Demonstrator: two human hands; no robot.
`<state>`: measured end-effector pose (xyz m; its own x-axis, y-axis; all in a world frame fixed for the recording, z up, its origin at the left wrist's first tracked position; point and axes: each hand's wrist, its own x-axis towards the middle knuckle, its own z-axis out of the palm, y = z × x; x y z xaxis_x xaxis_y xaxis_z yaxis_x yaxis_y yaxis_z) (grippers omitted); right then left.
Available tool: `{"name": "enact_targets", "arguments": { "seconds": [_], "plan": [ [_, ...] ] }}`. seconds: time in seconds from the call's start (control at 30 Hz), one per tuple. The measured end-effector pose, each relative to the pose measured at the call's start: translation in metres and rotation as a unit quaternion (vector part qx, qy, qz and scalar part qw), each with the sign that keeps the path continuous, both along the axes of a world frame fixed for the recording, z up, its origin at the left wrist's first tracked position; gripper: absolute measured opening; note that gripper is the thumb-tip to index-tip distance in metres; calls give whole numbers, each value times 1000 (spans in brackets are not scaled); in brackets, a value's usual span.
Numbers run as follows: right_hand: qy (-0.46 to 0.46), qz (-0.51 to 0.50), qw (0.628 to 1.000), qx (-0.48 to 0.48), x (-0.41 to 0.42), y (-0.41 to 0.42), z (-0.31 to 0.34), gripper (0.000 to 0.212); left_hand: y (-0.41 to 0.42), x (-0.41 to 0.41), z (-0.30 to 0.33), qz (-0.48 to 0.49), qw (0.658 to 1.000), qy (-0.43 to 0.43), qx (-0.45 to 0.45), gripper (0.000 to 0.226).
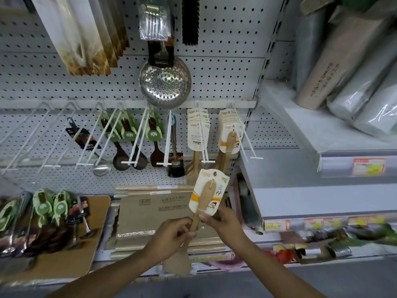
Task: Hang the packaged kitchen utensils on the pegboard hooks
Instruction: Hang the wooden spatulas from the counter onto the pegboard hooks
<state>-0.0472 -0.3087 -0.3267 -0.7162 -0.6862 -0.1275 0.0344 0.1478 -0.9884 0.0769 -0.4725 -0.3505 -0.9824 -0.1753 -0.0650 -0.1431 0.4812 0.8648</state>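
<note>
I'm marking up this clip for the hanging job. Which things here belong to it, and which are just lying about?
Job:
- wooden spatula on its card, held by left hand and right hand
- hook with matching carded spatulas
- packaged utensils on the board, bottom left

Lying about:
- skimmer
- brush
- wrapped rolls
- cardboard box

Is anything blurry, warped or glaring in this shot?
Head view: wide-angle bend curves the white pegboard and grey shelf edge; the lower right price labels smear with blur; glare spots the perforated steel skimmer; both hands and the carded wooden spatula stay fairly sharp.
</note>
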Motion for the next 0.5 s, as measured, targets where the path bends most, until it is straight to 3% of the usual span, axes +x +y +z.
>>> {"name": "enact_targets", "arguments": {
  "seconds": [0.07, 0.5],
  "plan": [
    [-11, -17, 1000, -16, 1, -5, 5, 21, 6, 2, -2, 14, 1000, 11, 14, 5],
    [-66, -55, 995, -56, 0, -20, 8, 16, 17, 3, -14, 88, 992, -11, 90, 9]
  ]
}}
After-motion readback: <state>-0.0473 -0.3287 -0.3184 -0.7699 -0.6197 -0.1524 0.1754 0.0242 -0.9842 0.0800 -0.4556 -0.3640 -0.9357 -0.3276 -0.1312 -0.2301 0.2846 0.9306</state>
